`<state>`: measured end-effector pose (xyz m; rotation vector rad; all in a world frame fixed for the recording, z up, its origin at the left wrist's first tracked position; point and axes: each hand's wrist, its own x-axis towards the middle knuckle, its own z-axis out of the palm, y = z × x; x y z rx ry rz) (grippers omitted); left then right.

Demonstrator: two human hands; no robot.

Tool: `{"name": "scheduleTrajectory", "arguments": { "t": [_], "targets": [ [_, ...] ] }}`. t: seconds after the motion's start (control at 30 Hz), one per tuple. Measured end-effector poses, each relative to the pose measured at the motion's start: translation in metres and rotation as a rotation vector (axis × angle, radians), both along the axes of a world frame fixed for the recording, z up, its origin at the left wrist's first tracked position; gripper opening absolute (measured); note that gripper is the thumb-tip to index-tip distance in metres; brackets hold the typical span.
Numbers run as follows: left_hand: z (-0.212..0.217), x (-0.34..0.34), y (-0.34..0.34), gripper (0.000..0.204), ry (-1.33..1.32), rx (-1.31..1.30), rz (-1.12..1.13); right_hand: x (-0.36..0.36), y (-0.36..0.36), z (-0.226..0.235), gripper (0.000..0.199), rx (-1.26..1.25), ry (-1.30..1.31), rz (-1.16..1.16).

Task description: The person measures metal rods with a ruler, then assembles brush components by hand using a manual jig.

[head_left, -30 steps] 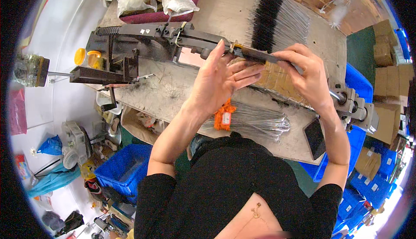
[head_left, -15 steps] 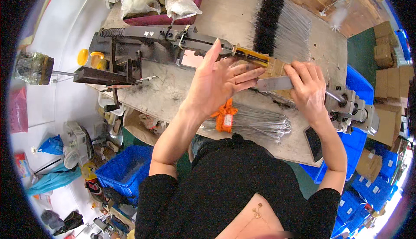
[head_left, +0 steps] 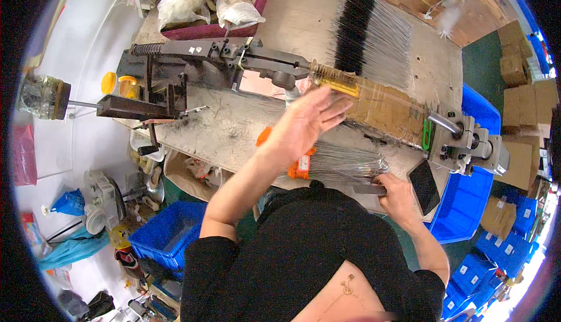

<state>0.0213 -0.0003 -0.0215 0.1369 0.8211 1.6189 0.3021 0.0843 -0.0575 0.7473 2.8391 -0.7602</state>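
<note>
Left hand [head_left: 304, 124] hovers flat and open, lifted off the yellow brush [head_left: 334, 80], while right hand [head_left: 398, 195] has dropped to grip wire bundle [head_left: 345, 164] at the bench's [head_left: 234, 129] near edge.

left hand [head_left: 307, 124] motion-blurred, right hand's [head_left: 397, 196] fingertips hidden

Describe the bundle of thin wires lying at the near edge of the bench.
The wire bundle is a sheaf of thin, silvery, metal-looking strands lying flat and roughly parallel along the near edge of the bench. An orange band wraps its left end. Clear wrap seems to cover the strands, though that is hard to tell. The right hand rests at its right end, beside a flat grey piece. The left hand is raised above it, open, not touching.
</note>
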Motion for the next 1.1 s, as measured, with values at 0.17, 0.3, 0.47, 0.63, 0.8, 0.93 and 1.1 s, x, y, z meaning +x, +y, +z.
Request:
{"name": "scheduleTrajectory", "arguments": {
  "t": [0.17, 0.3, 0.47, 0.63, 0.8, 0.93, 1.1],
  "targets": [
    [-0.019, 0.008, -0.042, 0.041, -0.135, 0.052, -0.019, 0.013, 0.005, -0.005, 0.028, -0.260, 0.202, -0.287],
    [-0.052, -0.050, -0.149, 0.019, 0.889, -0.718, 0.920, 0.030, 0.008, -0.009, 0.017, -0.297, 0.261, -0.423],
    [-0.078, -0.151, -0.299, 0.037, 1.176, -1.074, 1.332, 0.022, 0.014, 0.002, 0.006, -0.437, 0.583, -0.642],
    [-0.079, -0.150, -0.302, 0.032, 1.409, -1.079, 1.207, 0.012, 0.043, 0.034, 0.012, -0.484, 0.804, -0.765],
    [-0.049, -0.049, -0.184, 0.039, 0.823, -0.686, 0.846, 0.006, 0.054, 0.065, 0.013, -0.527, 0.994, -0.859],
    [-0.023, 0.004, -0.049, 0.035, 0.692, -0.403, 0.172, 0.000, 0.070, 0.092, 0.014, -0.522, 1.017, -0.779],
    [-0.010, 0.018, -0.010, 0.037, 0.492, -0.162, -0.017, -0.031, 0.078, 0.107, 0.017, -0.543, 1.017, -0.560]
  ]
}}
